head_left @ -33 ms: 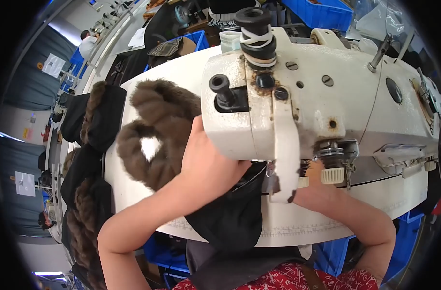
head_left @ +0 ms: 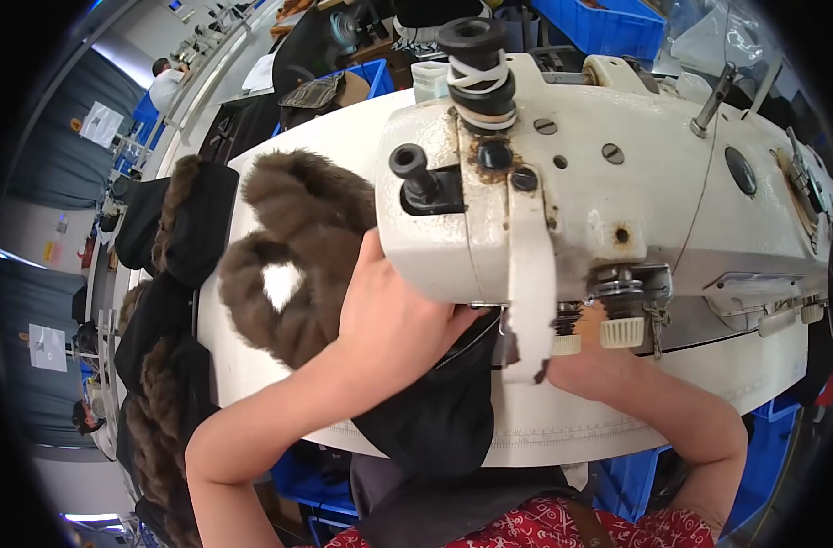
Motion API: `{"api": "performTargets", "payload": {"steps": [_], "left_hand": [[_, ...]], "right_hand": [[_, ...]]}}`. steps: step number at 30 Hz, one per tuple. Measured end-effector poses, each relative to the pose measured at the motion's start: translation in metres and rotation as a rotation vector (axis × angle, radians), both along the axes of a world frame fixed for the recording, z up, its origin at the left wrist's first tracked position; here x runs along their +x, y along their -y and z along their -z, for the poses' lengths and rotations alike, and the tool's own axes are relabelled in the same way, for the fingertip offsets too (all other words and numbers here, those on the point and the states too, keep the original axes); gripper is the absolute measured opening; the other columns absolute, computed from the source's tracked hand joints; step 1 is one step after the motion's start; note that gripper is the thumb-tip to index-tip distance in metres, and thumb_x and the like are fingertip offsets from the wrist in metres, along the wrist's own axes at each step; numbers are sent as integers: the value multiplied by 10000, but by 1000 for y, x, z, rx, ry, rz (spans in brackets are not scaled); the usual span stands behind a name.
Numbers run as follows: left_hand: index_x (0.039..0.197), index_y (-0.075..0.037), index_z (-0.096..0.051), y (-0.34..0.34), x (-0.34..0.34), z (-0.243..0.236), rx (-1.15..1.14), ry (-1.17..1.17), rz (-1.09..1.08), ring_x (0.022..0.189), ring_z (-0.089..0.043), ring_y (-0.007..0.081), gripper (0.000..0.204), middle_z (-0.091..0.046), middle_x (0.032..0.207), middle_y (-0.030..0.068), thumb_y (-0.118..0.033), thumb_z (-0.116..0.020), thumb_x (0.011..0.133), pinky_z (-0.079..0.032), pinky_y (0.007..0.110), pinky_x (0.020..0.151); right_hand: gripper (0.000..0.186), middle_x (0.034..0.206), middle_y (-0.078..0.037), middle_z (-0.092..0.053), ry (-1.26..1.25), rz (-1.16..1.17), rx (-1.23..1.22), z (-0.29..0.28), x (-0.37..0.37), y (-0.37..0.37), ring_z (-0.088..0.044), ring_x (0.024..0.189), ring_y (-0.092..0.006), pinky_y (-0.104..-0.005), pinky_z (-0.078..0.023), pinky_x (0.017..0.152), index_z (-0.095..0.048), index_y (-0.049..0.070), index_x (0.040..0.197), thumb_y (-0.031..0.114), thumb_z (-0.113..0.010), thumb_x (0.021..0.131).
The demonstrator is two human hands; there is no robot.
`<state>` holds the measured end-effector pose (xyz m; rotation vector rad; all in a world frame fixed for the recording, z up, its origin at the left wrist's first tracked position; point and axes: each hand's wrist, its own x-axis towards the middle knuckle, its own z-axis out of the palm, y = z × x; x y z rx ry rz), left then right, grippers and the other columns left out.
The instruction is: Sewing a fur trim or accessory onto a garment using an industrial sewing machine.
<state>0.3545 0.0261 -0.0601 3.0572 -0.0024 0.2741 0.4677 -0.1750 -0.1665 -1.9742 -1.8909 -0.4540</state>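
Note:
My left hand is bent over a black fabric piece beside the head of a white sewing machine. Its thumb reaches under the machine head and the fingers look closed on the cloth, though their tips are hidden. Brown fur, apparently joined to the black fabric, lies looped on the pale table left of that hand. My right hand is on the far side of the tension knob; the machine covers its fingers. The needle area is hidden too.
Black pieces with brown fur trim are heaped along the table's left side. A blue bin stands behind the machine, and another blue bin is below the front edge. A person is far off at the upper left.
The machine head appears slightly farther left in view. My left thumb reaches a little farther right beneath it, and the fur has shifted slightly left.

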Motion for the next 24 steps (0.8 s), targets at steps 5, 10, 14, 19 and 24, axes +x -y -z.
{"api": "performTargets", "payload": {"steps": [5, 10, 14, 19, 24], "left_hand": [[1000, -63, -705, 14, -18, 3, 274, 52, 132, 949, -627, 243, 292, -677, 981, 53, -233, -699, 763, -413, 447, 967], [1026, -56, -695, 30, -13, 5, 161, 122, 217, 934, -620, 214, 300, -662, 997, 42, -198, -694, 762, -439, 444, 955], [969, -66, -706, 19, -30, 3, 454, 170, 377, 883, -600, 195, 260, -643, 925, 37, -142, -684, 722, -512, 370, 820], [1019, -42, -697, 30, -17, 8, 298, 75, 274, 851, -580, 211, 309, -618, 873, 44, -224, -693, 770, -501, 359, 742], [967, -20, -669, 29, -15, 3, 281, 18, 242, 874, -579, 225, 285, -619, 857, 59, -275, -685, 840, -466, 348, 746]], "right_hand": [[217, 718, 15, -626, -620, -308, 407, -32, -5, 8, -549, 579, -159, -285, -453, 480, -717, 67, 891, 36, -800, 692], [80, 767, -35, -675, -1274, -515, 768, -79, -68, 63, -648, 637, -160, -282, -504, 503, -671, 67, 802, 76, -661, 881], [457, 877, -224, -707, -1777, -1035, 262, -119, -37, 67, -660, 647, -332, -343, -488, 537, -732, -16, 1108, 335, -445, 1046], [453, 863, -227, -698, -1627, -1242, 333, -108, -46, 71, -636, 612, -286, -357, -454, 491, -731, -60, 1011, 265, -417, 1047], [412, 901, -219, -700, -1686, -1259, 454, -109, -73, 78, -628, 607, -290, -372, -438, 474, -720, -46, 1031, 246, -429, 1033]]}}
